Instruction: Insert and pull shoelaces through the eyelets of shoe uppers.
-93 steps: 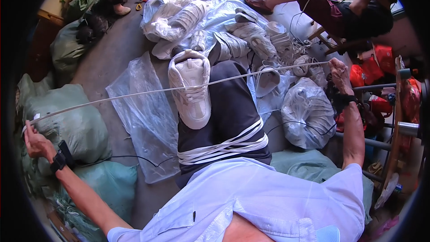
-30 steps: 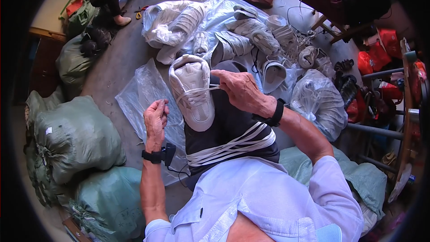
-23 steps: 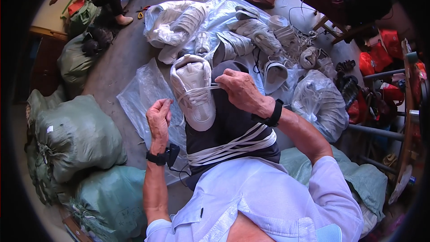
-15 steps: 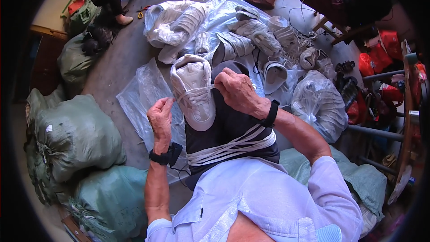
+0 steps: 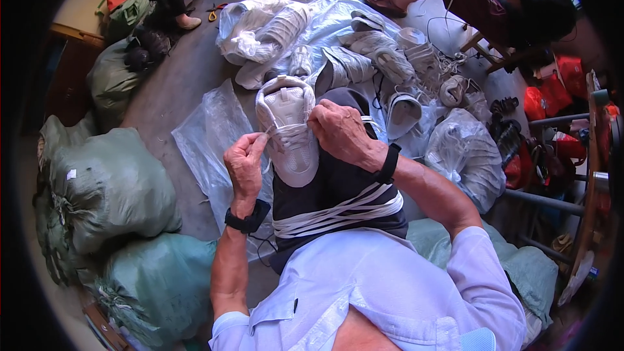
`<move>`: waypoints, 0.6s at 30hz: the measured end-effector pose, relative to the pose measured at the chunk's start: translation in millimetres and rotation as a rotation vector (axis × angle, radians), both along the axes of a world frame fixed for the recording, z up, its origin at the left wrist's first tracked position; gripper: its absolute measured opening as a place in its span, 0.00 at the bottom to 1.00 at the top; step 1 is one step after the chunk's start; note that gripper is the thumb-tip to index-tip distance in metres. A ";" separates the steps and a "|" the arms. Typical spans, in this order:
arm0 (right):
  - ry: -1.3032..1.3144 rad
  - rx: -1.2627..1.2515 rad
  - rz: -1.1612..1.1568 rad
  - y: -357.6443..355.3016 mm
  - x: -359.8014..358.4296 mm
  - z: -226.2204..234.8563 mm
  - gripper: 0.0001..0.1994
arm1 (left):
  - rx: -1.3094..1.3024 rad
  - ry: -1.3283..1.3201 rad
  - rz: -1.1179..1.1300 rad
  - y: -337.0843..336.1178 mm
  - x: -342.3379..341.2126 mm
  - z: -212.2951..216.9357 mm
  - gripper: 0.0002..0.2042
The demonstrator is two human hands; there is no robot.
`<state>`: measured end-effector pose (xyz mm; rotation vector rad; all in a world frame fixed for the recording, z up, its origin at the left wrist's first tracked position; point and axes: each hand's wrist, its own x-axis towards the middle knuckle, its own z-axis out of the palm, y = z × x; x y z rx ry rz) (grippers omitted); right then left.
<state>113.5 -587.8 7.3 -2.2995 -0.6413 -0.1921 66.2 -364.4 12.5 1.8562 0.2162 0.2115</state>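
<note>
A white sneaker (image 5: 294,164) rests toe toward me on my dark-covered lap (image 5: 331,192), with laces crossing below its tongue. At its left edge my left hand (image 5: 246,166) pinches an end of the shoelace (image 5: 270,132) between thumb and fingertips. Across from it, my right hand (image 5: 344,133) is closed at the right row of eyelets, knuckles up. Its fingertips are against the shoe and seem to grip the lace, though they hide it. Several loose white laces (image 5: 338,220) lie across my lap near my waist.
Beyond my knees, plastic sheeting (image 5: 331,10) holds a pile of sneakers (image 5: 390,65). A clear bag of shoes (image 5: 465,156) sits at right, near a rack (image 5: 552,205). Green sacks (image 5: 117,185) stand at left. Two people (image 5: 507,13) sit at the far side.
My left hand has moved right and up to the shoe's edge, from a spot farther out at left. My right fingers have come closer against the shoe. The whole view has shifted slightly.
</note>
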 end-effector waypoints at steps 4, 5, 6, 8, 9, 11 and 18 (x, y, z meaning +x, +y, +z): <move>0.056 0.077 -0.011 -4.2 0.6 2.3 0.05 | 0.077 0.004 -0.065 -2.4 2.6 13.2 0.07; 0.071 0.078 -0.008 -4.7 1.8 -0.7 0.05 | 0.067 0.037 -0.095 -2.0 3.2 15.6 0.07; 0.070 0.078 -0.003 -4.4 2.1 -0.9 0.05 | 0.058 0.069 -0.125 -1.6 3.6 16.8 0.08; 0.063 0.085 0.010 -3.9 2.6 -0.8 0.05 | 0.060 0.011 -0.113 -1.6 3.4 13.8 0.06; 0.062 0.083 0.012 -4.2 2.4 -0.2 0.05 | 0.059 0.044 -0.137 -0.3 3.2 13.9 0.06; 0.058 0.089 0.010 -4.7 2.3 1.4 0.04 | 0.057 0.076 -0.161 -0.5 3.7 15.4 0.06; 0.011 -0.025 0.033 -1.1 6.0 5.7 0.05 | 0.059 0.153 -0.196 6.7 20.4 11.6 0.09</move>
